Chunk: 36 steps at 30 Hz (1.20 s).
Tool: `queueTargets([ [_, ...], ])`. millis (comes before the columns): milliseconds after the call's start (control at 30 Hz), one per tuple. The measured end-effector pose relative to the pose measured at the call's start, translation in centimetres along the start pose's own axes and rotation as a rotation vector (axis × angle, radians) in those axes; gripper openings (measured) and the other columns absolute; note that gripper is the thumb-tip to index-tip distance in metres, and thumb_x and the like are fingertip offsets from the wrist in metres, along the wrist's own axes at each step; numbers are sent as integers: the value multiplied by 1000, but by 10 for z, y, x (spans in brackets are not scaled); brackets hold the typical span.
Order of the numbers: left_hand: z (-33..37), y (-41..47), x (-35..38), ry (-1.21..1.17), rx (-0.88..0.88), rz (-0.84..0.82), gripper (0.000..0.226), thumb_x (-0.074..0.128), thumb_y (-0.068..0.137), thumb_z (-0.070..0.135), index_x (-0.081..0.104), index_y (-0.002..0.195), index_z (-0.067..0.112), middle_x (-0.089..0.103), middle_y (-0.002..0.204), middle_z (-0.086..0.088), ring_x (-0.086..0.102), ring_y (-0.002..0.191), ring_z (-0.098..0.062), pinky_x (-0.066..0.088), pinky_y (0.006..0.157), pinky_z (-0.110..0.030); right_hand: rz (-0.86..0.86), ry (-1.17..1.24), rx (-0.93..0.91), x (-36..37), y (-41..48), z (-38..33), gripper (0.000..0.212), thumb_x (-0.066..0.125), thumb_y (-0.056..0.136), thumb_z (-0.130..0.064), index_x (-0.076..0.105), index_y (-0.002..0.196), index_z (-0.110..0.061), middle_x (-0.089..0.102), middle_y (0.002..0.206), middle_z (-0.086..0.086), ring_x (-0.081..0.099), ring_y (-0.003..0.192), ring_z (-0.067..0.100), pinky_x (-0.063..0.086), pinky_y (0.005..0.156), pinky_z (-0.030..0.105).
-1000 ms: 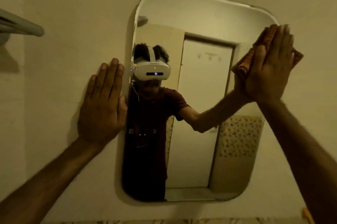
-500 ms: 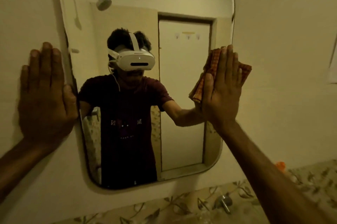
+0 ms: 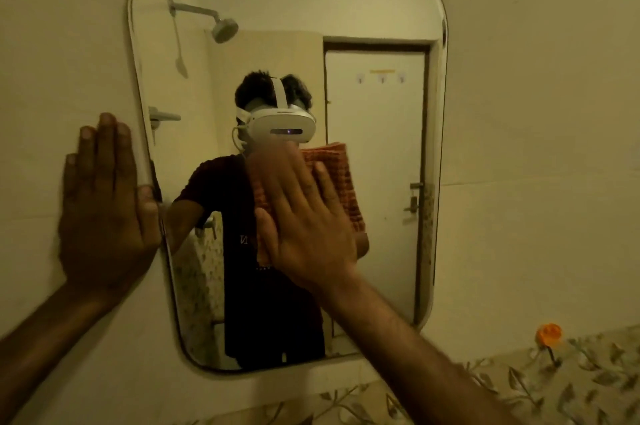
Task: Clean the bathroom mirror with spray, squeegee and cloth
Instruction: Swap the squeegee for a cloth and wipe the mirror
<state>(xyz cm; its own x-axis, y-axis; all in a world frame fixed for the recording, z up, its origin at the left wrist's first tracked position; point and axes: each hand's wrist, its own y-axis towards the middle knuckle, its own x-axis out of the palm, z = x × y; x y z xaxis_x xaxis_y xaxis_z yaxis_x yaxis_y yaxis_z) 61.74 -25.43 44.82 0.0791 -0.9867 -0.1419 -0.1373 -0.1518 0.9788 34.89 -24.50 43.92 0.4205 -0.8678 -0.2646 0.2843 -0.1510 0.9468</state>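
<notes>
The right hand presses an orange checked cloth flat against mid-mirror, fingers spread, not clamped. The cloth looks soft, limp, best pinned under the palm. The left hand lies open-flat beside the frame.

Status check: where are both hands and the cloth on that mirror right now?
Right hand flat, pressing orange cloth on mid-mirror. Left hand flat on wall at mirror's left edge. Nothing in the way.
</notes>
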Motion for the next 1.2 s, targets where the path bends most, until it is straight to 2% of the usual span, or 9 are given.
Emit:
queueTargets([
  [100, 5, 2, -5, 59, -60, 31, 103, 65, 82, 41, 6, 160, 8, 3, 169, -9, 5, 157, -28, 6, 128, -44, -45, 34, -115, 5, 26, -28, 62, 33, 104, -39, 17, 159, -15, 12, 168, 6, 2, 156, 19, 0, 127, 41],
  [133, 6, 3, -8, 59, -57, 41, 99, 61, 85, 41, 6, 161, 8, 4, 169, -9, 5, 157, -28, 4, 128, -41, -44, 25, -130, 6, 38, -33, 61, 33, 104, -38, 18, 159, -15, 13, 168, 6, 4, 156, 19, -1, 127, 41],
  [233, 10, 4, -13, -42, -42, 76, 69, 25, 99, 35, 8, 161, 11, 5, 170, -6, 5, 157, -25, 1, 128, -37, 10, -17, -143, 3, 85, -42, 60, 31, 104, -38, 19, 158, -16, 15, 168, 5, 8, 156, 19, 3, 127, 42],
  [367, 16, 6, -25, -88, -42, 41, 66, 23, 99, 31, 7, 161, 13, 4, 170, -4, 4, 157, -23, 1, 128, -36, 96, -68, -101, -9, 156, -43, 59, 29, 103, -40, 23, 157, -15, 19, 167, 6, 13, 155, 21, 7, 126, 42],
  [567, 17, 9, -35, -113, -40, 9, 69, 27, 97, 28, 8, 161, 12, 3, 170, -4, 3, 157, -22, 0, 128, -34, 190, -28, 76, -35, 187, 8, 58, 27, 106, -36, 20, 158, -12, 17, 167, 8, 11, 155, 22, 5, 127, 42],
  [800, 19, 7, -34, -122, -50, 15, 66, 25, 99, 26, 7, 161, 13, 3, 170, -5, 3, 157, -23, 2, 128, -37, 281, -18, 478, -57, 126, 105, 61, 25, 106, -39, 11, 160, -14, 10, 169, 4, 6, 156, 19, 6, 127, 45],
  [1000, 22, 8, -34, -110, -65, 9, 66, 23, 99, 26, 6, 161, 12, 4, 170, -6, 2, 157, -22, 3, 128, -38, 333, -55, 586, -45, 110, 92, 63, 23, 105, -40, 11, 159, -10, 10, 168, 7, 6, 156, 22, 6, 126, 47],
  [1067, 22, 7, -35, -116, -65, -5, 66, 24, 99, 25, 7, 161, 11, 5, 169, -7, 2, 157, -22, 3, 128, -38, 318, -23, 484, -40, 129, 60, 62, 25, 105, -38, 13, 158, -7, 11, 168, 11, 8, 156, 25, 4, 127, 47],
  [1200, 21, 6, -34, -108, -62, 11, 65, 24, 100, 27, 8, 161, 10, 7, 169, -8, 3, 157, -22, 3, 128, -37, 177, -5, 52, -11, 136, -33, 62, 28, 104, -38, 20, 157, -8, 16, 167, 14, 11, 155, 26, 8, 126, 47],
])
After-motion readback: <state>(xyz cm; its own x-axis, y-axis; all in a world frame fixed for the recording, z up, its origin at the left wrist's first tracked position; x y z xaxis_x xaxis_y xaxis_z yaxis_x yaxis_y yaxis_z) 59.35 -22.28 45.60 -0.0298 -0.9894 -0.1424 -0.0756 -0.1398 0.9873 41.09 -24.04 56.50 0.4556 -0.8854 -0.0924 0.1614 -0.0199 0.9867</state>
